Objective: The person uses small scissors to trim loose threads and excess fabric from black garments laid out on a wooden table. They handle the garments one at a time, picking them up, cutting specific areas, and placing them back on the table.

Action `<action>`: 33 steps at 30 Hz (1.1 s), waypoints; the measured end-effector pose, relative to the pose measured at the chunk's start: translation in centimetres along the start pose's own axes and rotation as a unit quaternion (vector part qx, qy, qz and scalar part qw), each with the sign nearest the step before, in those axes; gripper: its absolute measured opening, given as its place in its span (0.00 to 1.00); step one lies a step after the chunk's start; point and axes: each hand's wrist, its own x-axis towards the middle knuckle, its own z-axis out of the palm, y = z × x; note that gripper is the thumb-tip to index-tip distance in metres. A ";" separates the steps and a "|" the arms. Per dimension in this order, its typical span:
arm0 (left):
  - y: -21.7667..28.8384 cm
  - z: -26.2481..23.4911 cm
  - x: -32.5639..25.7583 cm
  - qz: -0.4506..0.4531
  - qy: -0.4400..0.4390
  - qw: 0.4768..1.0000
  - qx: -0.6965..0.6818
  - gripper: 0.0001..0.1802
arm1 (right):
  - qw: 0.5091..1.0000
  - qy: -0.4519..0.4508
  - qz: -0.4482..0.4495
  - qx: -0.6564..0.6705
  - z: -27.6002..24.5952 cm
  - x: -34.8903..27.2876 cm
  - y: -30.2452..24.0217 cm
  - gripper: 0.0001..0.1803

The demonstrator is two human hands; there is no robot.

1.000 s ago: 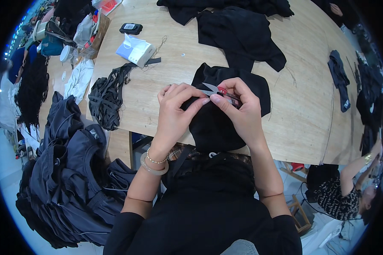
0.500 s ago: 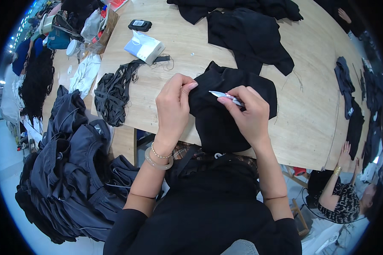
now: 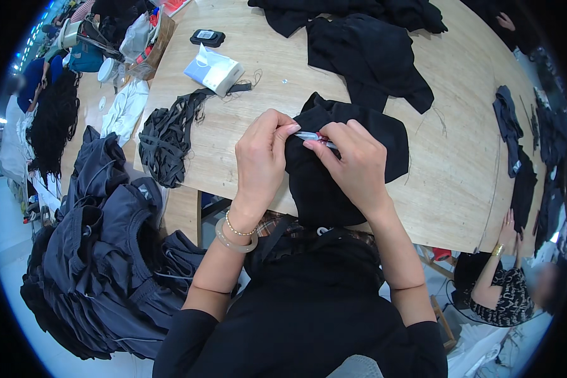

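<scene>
A black garment (image 3: 334, 189) lies bunched on the table's near edge in front of me. My left hand (image 3: 263, 148) is closed, its thumb and forefinger pinching at the garment's upper left edge; any thread between the fingertips is too fine to make out. In my right hand (image 3: 353, 151) is a small pair of thread snips (image 3: 307, 135), pale and pointed with a red part. The snips' tip lies right at the left fingertips, above the black cloth. My right fingers wrap round the rest of the tool and hide it.
More black garments (image 3: 372, 57) lie farther back on the wooden table (image 3: 453, 176). Left of me are a tissue pack (image 3: 214, 69), a black device (image 3: 207, 38), a heap of dark straps (image 3: 167, 138) and piled navy garments (image 3: 107, 252). A co-worker (image 3: 504, 290) sits at the right.
My right hand has moved left and slightly up, bringing the snips' tip to my left fingertips. My left hand has shifted a little to the right, still pinched.
</scene>
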 end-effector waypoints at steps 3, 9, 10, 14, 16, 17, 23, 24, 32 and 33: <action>-0.3 -0.1 -0.1 -0.061 -0.022 0.995 -0.076 0.07 | 0.999 -0.013 0.032 0.027 -0.1 -0.2 0.1 0.14; -5.6 -1.4 0.5 -0.209 0.101 0.950 -0.208 0.18 | 0.942 0.002 0.276 0.190 -1.1 -1.0 1.7 0.12; -6.7 -2.1 0.2 -0.225 0.023 0.945 -0.236 0.15 | 0.932 0.008 0.292 0.217 -1.3 -1.3 2.1 0.12; -4.9 -4.3 -1.5 0.035 -0.255 0.966 -0.040 0.13 | 0.882 -0.073 0.342 0.316 -1.5 -3.5 4.5 0.06; -4.2 -3.5 -1.9 0.144 -0.304 0.939 0.063 0.16 | 0.859 -0.090 0.345 0.367 -1.4 -4.1 4.5 0.05; -4.2 -3.2 -1.9 0.131 -0.306 0.942 0.042 0.15 | 0.847 -0.098 0.345 0.393 -1.4 -4.1 4.3 0.05; -2.9 -2.2 -1.1 -0.150 -0.342 0.878 -0.301 0.08 | 0.820 -0.175 0.255 0.482 -1.1 -2.2 3.2 0.10; -2.3 -2.1 -0.9 -0.181 -0.334 0.853 -0.357 0.08 | 0.823 -0.170 0.241 0.485 -0.6 -2.5 3.7 0.09; -1.5 -0.8 -0.6 -0.259 -0.306 0.836 -0.376 0.10 | 0.811 -0.033 0.315 0.491 -3.4 -1.6 5.6 0.06; -1.6 -0.7 -0.6 -0.266 -0.304 0.830 -0.384 0.10 | 0.809 -0.009 0.329 0.487 -3.8 -1.6 5.7 0.07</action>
